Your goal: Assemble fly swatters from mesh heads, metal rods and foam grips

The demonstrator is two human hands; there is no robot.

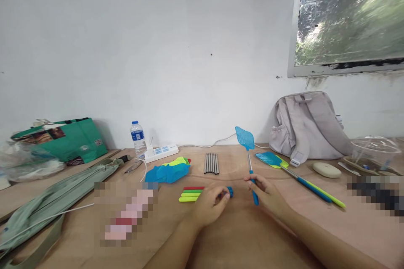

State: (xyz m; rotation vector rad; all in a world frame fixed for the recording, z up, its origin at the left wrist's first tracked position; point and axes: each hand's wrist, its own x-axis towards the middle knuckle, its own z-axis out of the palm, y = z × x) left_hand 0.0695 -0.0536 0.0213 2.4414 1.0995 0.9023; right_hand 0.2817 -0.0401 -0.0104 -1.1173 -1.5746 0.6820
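My right hand (267,195) grips the blue handle of a blue fly swatter (245,138), which stands upright with its mesh head above the table. My left hand (210,206) rests on the wooden table (240,235) with its fingers closed around a small blue handle piece (230,192). Just left of that hand lie red, green and yellow handle pieces (191,194) side by side. Behind them sits a row of several metal rods (211,163). A pile of blue and yellow-green swatter heads (170,171) lies to the left of the rods.
Two assembled swatters, blue and yellow-green (293,174), lie to the right. A grey backpack (307,128) leans against the wall. A water bottle (138,138), a white power strip (161,152), a green bag (67,138), a grey-green pouch (63,195) and a clear container (374,151) stand around.
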